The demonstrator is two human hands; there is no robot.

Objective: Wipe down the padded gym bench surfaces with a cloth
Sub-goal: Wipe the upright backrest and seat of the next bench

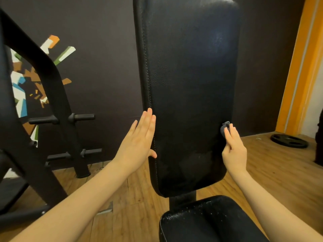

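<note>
The bench's tall black padded backrest [188, 81] stands upright in the middle of the view, with the black padded seat [209, 222] below it, speckled with small wet spots. My left hand [138, 144] lies flat with straight fingers against the backrest's left edge. My right hand [234, 149] grips a small bunched grey cloth [224, 128] and presses it on the backrest's lower right edge. Most of the cloth is hidden under my fingers.
A black steel rack frame [43, 105] with horizontal pegs [82, 117] stands to the left in front of a dark painted wall. A black weight plate [289, 140] lies on the wooden floor at the right, near an orange door frame [304, 67].
</note>
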